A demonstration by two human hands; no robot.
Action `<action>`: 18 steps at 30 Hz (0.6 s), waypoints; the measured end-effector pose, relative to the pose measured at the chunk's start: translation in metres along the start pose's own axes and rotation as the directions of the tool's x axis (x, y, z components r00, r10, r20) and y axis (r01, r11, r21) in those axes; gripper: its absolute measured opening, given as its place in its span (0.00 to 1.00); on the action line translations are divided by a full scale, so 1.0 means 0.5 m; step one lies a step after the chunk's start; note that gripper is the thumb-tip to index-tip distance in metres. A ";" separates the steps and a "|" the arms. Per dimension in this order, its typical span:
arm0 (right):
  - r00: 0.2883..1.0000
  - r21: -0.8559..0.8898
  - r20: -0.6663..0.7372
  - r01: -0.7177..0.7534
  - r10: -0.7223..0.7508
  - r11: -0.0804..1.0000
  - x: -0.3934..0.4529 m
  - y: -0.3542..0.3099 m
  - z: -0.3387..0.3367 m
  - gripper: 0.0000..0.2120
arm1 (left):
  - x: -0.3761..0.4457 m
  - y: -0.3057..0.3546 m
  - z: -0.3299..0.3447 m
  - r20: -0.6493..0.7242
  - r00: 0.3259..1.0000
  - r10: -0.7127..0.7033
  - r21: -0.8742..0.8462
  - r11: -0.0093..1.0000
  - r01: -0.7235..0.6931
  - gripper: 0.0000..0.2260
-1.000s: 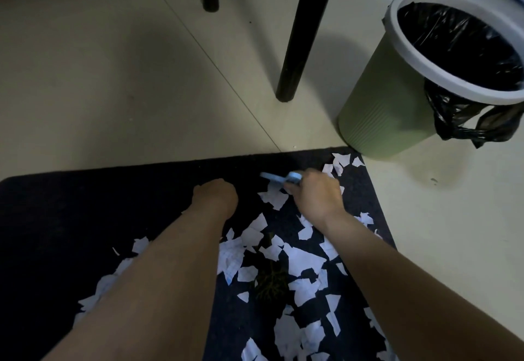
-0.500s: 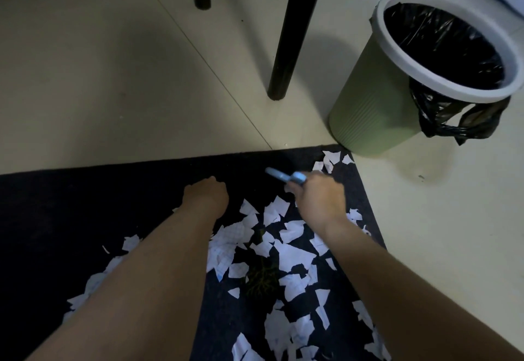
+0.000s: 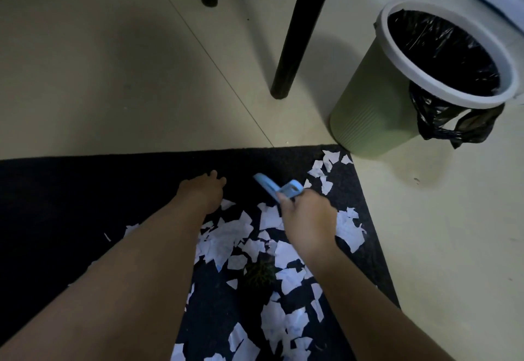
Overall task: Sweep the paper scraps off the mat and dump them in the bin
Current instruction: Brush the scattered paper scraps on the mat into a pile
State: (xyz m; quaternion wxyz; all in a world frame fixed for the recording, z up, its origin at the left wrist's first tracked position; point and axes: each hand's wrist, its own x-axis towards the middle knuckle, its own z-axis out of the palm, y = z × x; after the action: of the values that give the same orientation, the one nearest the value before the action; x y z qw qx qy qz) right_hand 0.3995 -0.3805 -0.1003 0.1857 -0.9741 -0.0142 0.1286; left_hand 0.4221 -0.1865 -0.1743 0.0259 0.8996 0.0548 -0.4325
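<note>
Scraps: torn white paper scraps (image 3: 226,236), flat and feather-light, strewn over right half of dark felt mat (image 3: 85,190), some at far right corner beside green plastic bin (image 3: 365,122).
Right hand (image 3: 307,219): fingers curled round light-blue plastic tool (image 3: 276,189).
Left hand (image 3: 202,190): resting on mat near far edge; grip state cannot tell.
Risk: brisk strokes likely to flick scraps over right edge onto floor; mat may slide.

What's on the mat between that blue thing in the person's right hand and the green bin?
The head view shows a few white paper scraps on the dark mat's far corner, lying between the blue tool in the right hand and the green bin.
</note>
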 end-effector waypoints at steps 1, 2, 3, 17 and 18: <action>0.999 -0.047 -0.031 0.004 -0.006 0.999 0.009 0.003 -0.004 0.14 | -0.002 0.000 0.000 -0.004 1.000 0.007 -0.005 1.000 -0.007 0.32; 0.999 -0.087 -0.042 0.011 -0.015 0.996 0.013 0.006 -0.002 0.14 | -0.005 0.002 0.001 -0.010 1.000 0.011 -0.005 1.000 -0.011 0.32; 0.999 -0.113 -0.031 0.017 -0.020 0.993 0.012 0.005 0.004 0.14 | -0.008 0.004 0.002 -0.019 1.000 0.014 -0.003 1.000 -0.014 0.32; 0.988 0.140 0.156 -0.008 -0.014 0.990 -0.066 0.005 0.008 0.14 | -0.026 0.010 -0.001 -0.029 0.999 0.045 -0.053 0.998 -0.047 0.31; 0.990 0.160 0.141 -0.050 0.028 0.986 -0.049 0.019 -0.009 0.15 | -0.025 0.015 -0.005 -0.027 0.999 0.041 -0.048 0.998 -0.042 0.31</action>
State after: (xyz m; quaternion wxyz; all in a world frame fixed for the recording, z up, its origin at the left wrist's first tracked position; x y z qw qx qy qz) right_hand 0.3769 -0.3925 -0.0939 0.2609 -0.9444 0.0026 0.1999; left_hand 0.4169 -0.1947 -0.1630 0.0562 0.9052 0.0469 -0.4186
